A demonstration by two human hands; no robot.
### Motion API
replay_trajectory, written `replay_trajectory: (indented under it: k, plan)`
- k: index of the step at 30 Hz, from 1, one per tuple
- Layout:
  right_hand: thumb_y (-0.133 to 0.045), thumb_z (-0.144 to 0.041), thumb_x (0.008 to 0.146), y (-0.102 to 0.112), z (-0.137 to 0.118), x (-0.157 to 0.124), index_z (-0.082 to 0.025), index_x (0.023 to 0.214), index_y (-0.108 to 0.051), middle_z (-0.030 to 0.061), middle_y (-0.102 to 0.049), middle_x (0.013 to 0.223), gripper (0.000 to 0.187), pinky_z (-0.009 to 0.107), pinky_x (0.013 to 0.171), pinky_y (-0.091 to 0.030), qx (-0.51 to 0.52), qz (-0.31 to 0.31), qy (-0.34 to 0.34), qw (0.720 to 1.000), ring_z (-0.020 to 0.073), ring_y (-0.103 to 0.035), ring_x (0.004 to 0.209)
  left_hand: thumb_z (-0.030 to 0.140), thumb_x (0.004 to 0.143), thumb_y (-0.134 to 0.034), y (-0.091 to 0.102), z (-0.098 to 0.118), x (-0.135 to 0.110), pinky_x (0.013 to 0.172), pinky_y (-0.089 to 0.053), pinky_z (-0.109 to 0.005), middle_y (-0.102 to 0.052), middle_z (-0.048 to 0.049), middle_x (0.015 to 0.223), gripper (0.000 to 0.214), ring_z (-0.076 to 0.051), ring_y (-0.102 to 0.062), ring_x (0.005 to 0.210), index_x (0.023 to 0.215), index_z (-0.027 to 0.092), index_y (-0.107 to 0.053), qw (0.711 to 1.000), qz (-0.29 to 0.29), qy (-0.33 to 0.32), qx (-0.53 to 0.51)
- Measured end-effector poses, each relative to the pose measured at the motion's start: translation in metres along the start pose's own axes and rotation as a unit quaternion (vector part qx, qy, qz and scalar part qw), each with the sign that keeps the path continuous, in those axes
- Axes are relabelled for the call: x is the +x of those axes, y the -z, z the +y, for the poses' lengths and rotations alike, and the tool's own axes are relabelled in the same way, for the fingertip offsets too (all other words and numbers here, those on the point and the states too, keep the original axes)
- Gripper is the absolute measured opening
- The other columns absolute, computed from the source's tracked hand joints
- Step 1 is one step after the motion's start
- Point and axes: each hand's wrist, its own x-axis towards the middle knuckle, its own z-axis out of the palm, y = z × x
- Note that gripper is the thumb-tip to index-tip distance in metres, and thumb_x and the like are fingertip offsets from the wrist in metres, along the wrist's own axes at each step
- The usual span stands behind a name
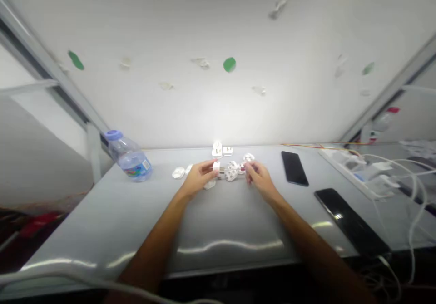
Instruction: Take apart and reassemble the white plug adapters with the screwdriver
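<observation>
Since it looks light and stiff, the left hand (pixel 199 178) pinches the white plastic plug (pixel 216 167) by its sides; the right hand (pixel 259 180) half closes, its hold unclear.

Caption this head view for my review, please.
Left hand holds a white plug beside the right hand, among more white plugs on a grey table.

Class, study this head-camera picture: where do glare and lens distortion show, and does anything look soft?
In the head view, glare burns out the white plug at the table's far edge; bright streaks cross the grey table; the wide lens slants the metal frame; the left hand and right hand look slightly soft.
</observation>
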Motion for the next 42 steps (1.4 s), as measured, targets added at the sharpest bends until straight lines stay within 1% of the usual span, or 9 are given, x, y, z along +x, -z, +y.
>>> replay_trajectory:
  k: [6,12,16,21,25,28,34,39,42]
  plan:
    - [-0.068,-0.060,0.073,-0.002,0.003,-0.001,-0.021,0.090,-0.057,-0.0050,-0.055,0.057,0.044,0.027,0.049,-0.044,0.049,-0.025,-0.036,0.998,0.0131,-0.051,0.051,0.044,0.063,-0.085,0.001,0.001,0.000,0.105,-0.047,-0.050,-0.066,-0.0167,0.128,0.076,-0.034,-0.062,0.119,0.128,0.012,-0.063,1.000,0.002,0.005,0.000]
    - [-0.067,-0.062,0.075,-0.004,0.003,-0.002,-0.021,0.085,-0.054,-0.0104,-0.042,0.045,0.044,0.023,0.043,-0.035,0.052,-0.027,-0.045,0.997,0.0102,-0.042,0.042,0.042,0.063,-0.085,0.001,0.003,0.000,0.106,-0.045,-0.051,-0.066,-0.0156,0.129,0.071,-0.033,-0.061,0.120,0.126,0.014,-0.065,1.000,-0.002,0.008,0.000]
    - [-0.073,-0.056,0.070,-0.003,-0.001,-0.003,-0.021,0.086,-0.055,-0.0070,-0.051,0.054,0.042,0.025,0.049,-0.042,0.098,-0.045,-0.053,0.993,0.0124,-0.050,0.050,0.040,0.063,-0.086,0.001,0.004,-0.001,0.108,-0.043,-0.052,-0.066,-0.0160,0.129,0.072,-0.033,-0.061,0.120,0.126,0.014,-0.065,1.000,0.002,0.015,-0.005]
    - [-0.075,-0.054,0.068,-0.002,-0.002,-0.004,-0.020,0.086,-0.057,-0.0043,-0.057,0.061,0.042,0.025,0.050,-0.043,0.111,-0.066,-0.070,0.989,0.0126,-0.053,0.055,0.043,0.059,-0.088,0.004,0.003,0.000,0.105,-0.046,-0.051,-0.068,-0.0159,0.125,0.076,-0.035,-0.062,0.119,0.125,0.013,-0.066,1.000,0.012,0.012,-0.011]
    - [-0.067,-0.062,0.073,-0.002,0.001,-0.003,-0.020,0.085,-0.056,-0.0094,-0.042,0.051,0.045,0.023,0.042,-0.036,0.114,-0.063,-0.103,0.986,0.0096,-0.043,0.043,0.045,0.060,-0.087,0.003,0.003,0.000,0.103,-0.048,-0.049,-0.069,-0.0153,0.124,0.075,-0.034,-0.063,0.117,0.124,0.014,-0.066,1.000,0.010,0.014,-0.001]
    - [-0.069,-0.060,0.073,-0.002,0.003,-0.002,-0.021,0.084,-0.055,-0.0119,-0.035,0.049,0.043,0.022,0.042,-0.035,0.113,-0.047,-0.098,0.988,0.0083,-0.039,0.041,0.046,0.061,-0.087,0.001,0.003,-0.001,0.103,-0.048,-0.047,-0.069,-0.0146,0.124,0.075,-0.034,-0.063,0.117,0.125,0.014,-0.066,1.000,0.001,0.010,0.009]
    - [-0.074,-0.056,0.069,-0.001,0.006,0.000,-0.022,0.086,-0.054,-0.0102,-0.042,0.051,0.043,0.024,0.048,-0.040,0.126,-0.056,-0.071,0.988,0.0107,-0.046,0.047,0.046,0.060,-0.087,0.003,0.003,0.000,0.104,-0.047,-0.050,-0.068,-0.0147,0.125,0.075,-0.034,-0.062,0.118,0.125,0.014,-0.066,1.000,0.004,0.011,0.008]
    - [-0.077,-0.052,0.065,-0.002,0.010,0.000,-0.022,0.087,-0.054,-0.0051,-0.056,0.063,0.044,0.026,0.051,-0.045,0.105,-0.056,-0.074,0.990,0.0114,-0.051,0.052,0.046,0.061,-0.086,0.006,0.005,0.000,0.103,-0.048,-0.052,-0.069,-0.0149,0.124,0.072,-0.035,-0.063,0.117,0.123,0.015,-0.067,1.000,0.008,0.002,0.010]
    - [-0.071,-0.057,0.071,-0.003,0.011,-0.001,-0.022,0.090,-0.053,-0.0082,-0.050,0.057,0.044,0.024,0.047,-0.042,0.105,-0.059,-0.097,0.988,0.0102,-0.048,0.047,0.047,0.060,-0.087,0.007,0.004,0.001,0.102,-0.048,-0.050,-0.069,-0.0150,0.124,0.075,-0.035,-0.063,0.117,0.125,0.014,-0.066,1.000,0.014,0.008,0.010]
